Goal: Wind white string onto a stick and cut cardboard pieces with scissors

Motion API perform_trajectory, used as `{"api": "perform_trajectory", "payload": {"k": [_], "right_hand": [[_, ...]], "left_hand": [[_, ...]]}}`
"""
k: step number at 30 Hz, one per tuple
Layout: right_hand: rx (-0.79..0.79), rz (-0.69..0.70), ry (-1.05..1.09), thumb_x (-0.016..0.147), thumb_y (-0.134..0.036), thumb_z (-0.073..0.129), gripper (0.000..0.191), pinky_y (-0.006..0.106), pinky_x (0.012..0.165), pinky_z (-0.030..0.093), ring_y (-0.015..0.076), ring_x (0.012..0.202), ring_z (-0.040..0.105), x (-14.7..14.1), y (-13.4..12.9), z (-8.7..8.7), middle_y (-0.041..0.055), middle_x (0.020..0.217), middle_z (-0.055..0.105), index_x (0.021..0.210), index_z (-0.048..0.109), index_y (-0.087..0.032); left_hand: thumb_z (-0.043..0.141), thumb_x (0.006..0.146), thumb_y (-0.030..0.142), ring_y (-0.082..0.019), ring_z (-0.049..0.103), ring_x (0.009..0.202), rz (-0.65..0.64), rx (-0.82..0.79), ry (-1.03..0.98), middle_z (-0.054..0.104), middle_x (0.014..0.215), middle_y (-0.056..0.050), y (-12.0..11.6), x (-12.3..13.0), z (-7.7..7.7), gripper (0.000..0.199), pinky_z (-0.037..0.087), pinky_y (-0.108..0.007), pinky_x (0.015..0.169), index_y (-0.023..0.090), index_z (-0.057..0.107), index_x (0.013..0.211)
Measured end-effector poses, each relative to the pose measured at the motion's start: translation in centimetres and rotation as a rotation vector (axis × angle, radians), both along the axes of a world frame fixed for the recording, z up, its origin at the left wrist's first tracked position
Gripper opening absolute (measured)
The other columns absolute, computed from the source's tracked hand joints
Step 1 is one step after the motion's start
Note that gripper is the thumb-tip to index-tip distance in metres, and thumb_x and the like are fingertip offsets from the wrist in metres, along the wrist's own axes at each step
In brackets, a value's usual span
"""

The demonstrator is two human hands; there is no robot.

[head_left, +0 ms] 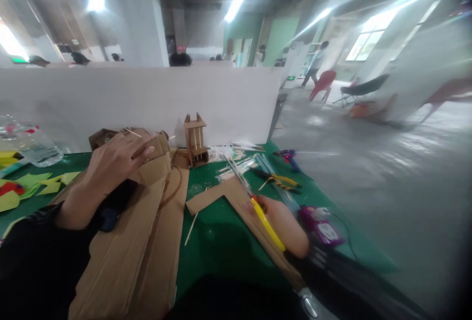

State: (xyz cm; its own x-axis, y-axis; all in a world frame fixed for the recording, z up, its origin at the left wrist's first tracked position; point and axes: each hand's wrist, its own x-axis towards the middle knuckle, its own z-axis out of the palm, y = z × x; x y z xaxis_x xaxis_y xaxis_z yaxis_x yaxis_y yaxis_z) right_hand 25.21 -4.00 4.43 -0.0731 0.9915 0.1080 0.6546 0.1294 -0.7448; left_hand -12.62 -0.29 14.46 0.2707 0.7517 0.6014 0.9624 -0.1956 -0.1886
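My left hand (pixel 110 158) lies over a folded cardboard piece (pixel 155 165) on the left, its fingers stretched out. Beneath it are long flat cardboard sheets (pixel 129 256) and a dark phone-like object (pixel 116 204), partly covered by my wrist. My right hand (pixel 282 224) is closed around a yellow-handled tool (pixel 269 226) with a red part and a long thin metal end pointing forward; blur hides its exact kind. Under this hand runs an L-shaped cardboard strip (pixel 206 198). A small cardboard tower (pixel 195 138) with thin sticks stands upright near the partition.
Yellow-and-black pliers (pixel 282 180), a glue gun (pixel 287 158) and a purple power socket (pixel 320 224) lie at the right of the green table (pixel 210 248). Plastic bottles (pixel 40 145) and sticky notes (pixel 33 182) are at left. A white partition (pixel 228 99) borders the back.
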Motion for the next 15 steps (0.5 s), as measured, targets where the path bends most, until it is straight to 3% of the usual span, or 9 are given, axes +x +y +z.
{"api": "perform_trajectory", "payload": {"k": [4,7,10,15], "right_hand": [[0.047,-0.102,-0.572,0.088,-0.048,0.052,0.031,0.032,0.062,0.04,0.0254,0.075,0.063,3.8,0.6,-4.3,0.0086,0.082,0.068,0.088,0.06,-0.019],[0.062,-0.115,-0.664,0.088,-0.043,0.054,0.028,0.033,0.073,0.043,0.0281,0.096,0.062,4.4,0.5,-6.1,0.0116,0.101,0.067,0.099,0.06,-0.017],[0.093,-0.132,-0.682,0.088,-0.039,0.056,0.029,0.035,0.085,0.041,0.0294,0.106,0.057,3.9,0.9,-6.7,0.0134,0.11,0.064,0.104,0.059,-0.015],[0.116,-0.195,-0.713,0.084,-0.042,0.063,0.038,0.041,0.092,0.037,0.0343,0.109,0.054,3.4,2.4,-7.3,0.0173,0.109,0.063,0.105,0.056,-0.011]], "left_hand": [[0.032,0.099,0.044,-0.026,0.054,0.086,0.008,-0.04,0.173,0.062,0.081,-0.007,1.5,-0.5,-5.5,0.046,0.04,-0.034,0.076,0.027,0.048,0.138],[0.035,0.098,0.042,-0.026,0.055,0.081,-0.058,-0.085,0.205,0.061,0.077,-0.006,1.7,-0.2,-8.6,0.041,0.039,-0.035,0.072,0.029,0.055,0.131],[0.037,0.098,0.038,-0.027,0.056,0.083,-0.087,-0.093,0.133,0.064,0.084,-0.008,1.5,0.0,-10.0,0.037,0.039,-0.037,0.075,0.025,0.057,0.127],[0.04,0.097,0.036,-0.026,0.059,0.094,-0.09,-0.066,0.02,0.068,0.097,-0.009,1.3,-0.1,-9.9,0.028,0.042,-0.038,0.083,0.021,0.063,0.099]]}}
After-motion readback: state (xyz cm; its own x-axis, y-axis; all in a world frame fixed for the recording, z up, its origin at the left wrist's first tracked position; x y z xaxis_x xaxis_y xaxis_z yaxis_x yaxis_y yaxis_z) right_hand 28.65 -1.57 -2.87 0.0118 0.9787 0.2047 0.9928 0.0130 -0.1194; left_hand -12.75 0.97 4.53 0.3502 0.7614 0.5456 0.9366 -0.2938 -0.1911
